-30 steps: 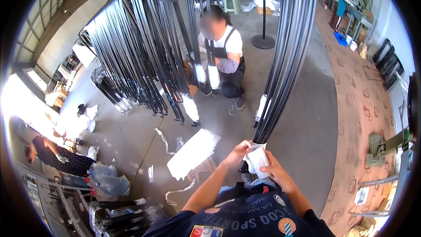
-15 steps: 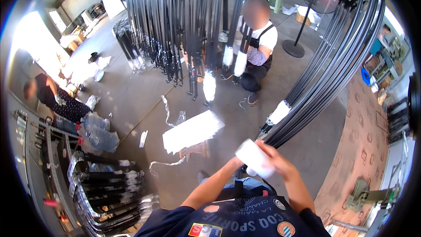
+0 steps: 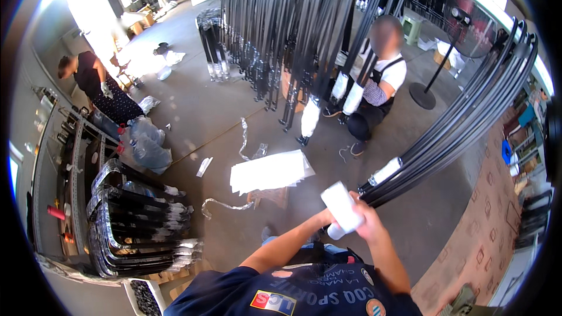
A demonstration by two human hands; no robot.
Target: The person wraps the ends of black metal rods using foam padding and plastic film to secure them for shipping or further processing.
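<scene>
The right hand (image 3: 367, 223) has its grip closed on a white wrap (image 3: 341, 205), fingers along the upper right side and the wrap's flat face tilted upward. The left hand (image 3: 322, 219) is at the wrap's lower left side, its fingers mostly hidden behind it; whether that grip is firm or loose I cannot tell. The wrap is in front of the person's dark shirt (image 3: 304, 287), above the floor (image 3: 421, 219).

Just beyond the right hand, a bundle of long black tubes (image 3: 462, 134) slants down from the upper right, its near ends partly hidden by the hand. A white sleeve (image 3: 386, 171) is around some of these tubes near their lower ends.

To the left of the hands, a low stool (image 3: 275, 198) carries a stack of white sheets (image 3: 266, 174). The stack covers most of its top and sticks out past its edges; the stool's near edge shows below the sheets. A crinkled clear strip (image 3: 225, 205) lies on the floor by the stool's near left corner.

Farther off, a crouching co-worker (image 3: 386, 90) is beside a row of hanging black tubes (image 3: 275, 41).
</scene>
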